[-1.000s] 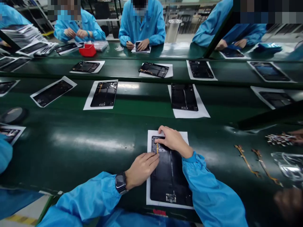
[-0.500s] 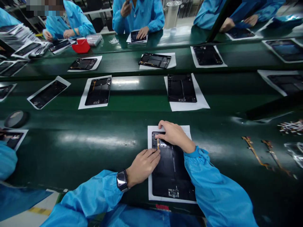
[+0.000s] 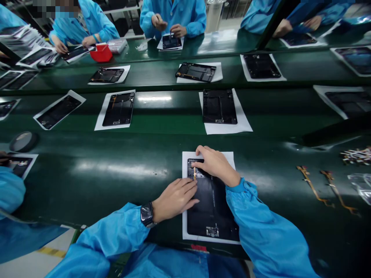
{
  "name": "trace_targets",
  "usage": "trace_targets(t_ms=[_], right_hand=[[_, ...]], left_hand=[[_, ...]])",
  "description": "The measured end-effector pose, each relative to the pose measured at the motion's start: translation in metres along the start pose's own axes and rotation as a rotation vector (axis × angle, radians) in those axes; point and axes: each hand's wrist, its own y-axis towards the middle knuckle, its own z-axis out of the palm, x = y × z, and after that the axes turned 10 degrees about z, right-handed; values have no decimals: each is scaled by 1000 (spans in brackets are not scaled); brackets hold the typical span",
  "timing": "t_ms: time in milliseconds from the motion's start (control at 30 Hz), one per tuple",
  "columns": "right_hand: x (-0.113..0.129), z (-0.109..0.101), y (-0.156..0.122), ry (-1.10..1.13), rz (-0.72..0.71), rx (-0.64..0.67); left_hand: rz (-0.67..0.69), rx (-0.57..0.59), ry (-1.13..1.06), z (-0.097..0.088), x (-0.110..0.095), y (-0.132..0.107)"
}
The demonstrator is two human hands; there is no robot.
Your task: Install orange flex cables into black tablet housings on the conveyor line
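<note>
A black tablet back housing [image 3: 213, 208] lies on a white paper sheet [image 3: 184, 227] at the near edge of the green bench. My left hand [image 3: 175, 199] rests on its left edge, fingers stretched out flat. My right hand [image 3: 214, 164] covers the top left corner, fingers curled and pressing down beside a thin orange flex cable [image 3: 194, 172] set into the housing. Both arms are in blue sleeves, with a dark watch [image 3: 147, 214] on the left wrist.
Two loose orange flex cables [image 3: 314, 186] [image 3: 337, 191] lie to the right, near a pile of small parts [image 3: 356, 155] and a clear bag [image 3: 362, 184]. More housings on sheets [image 3: 219, 107] [image 3: 118, 109] ride the green belts [image 3: 162, 116] beyond. A round tape roll [image 3: 23, 141] sits far left. People in blue work opposite.
My left hand has spread its fingers flatter onto the housing's left edge. My right hand has stayed at the top corner. The housings on the belt have shifted slightly.
</note>
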Motion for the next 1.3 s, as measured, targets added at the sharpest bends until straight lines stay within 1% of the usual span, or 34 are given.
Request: trace_targets(t_ms=[67,133,200,333,433,533,633,700,767,867,1033,1133,1300], right_hand=[[-1,-7,-5,55,-32,8],[-3,-16,-12,142,-84,28],[-4,-24,-21,210,-102,43],[-5,-34,-46,241,-38,35],[-5,-35,-69,263,11,49],[-5,-26,-92,313,32,55],[-2,-9,-110,389,17,53],[2,4,-118,409,6,29],[8,14,-122,380,-19,-13],[20,25,-125,276,-82,-59],[35,32,-123,62,-139,-120],[41,35,-122,10,-144,-148],[46,35,-123,-11,-127,-145]], left_hand=[[-9,5,-47,-2,5,-1],[6,43,-71,-3,8,-2],[34,88,-73,-4,11,-3],[76,168,-43,-12,11,-2],[110,196,-40,-19,11,-1],[118,185,-85,-21,13,-3],[105,119,-183,-17,15,-10],[97,79,-240,-15,15,-15],[105,86,-274,-15,16,-20],[125,111,-299,-16,15,-24],[123,86,-323,-15,15,-26],[122,85,-329,-14,15,-26],[115,56,-321,-15,15,-25]])
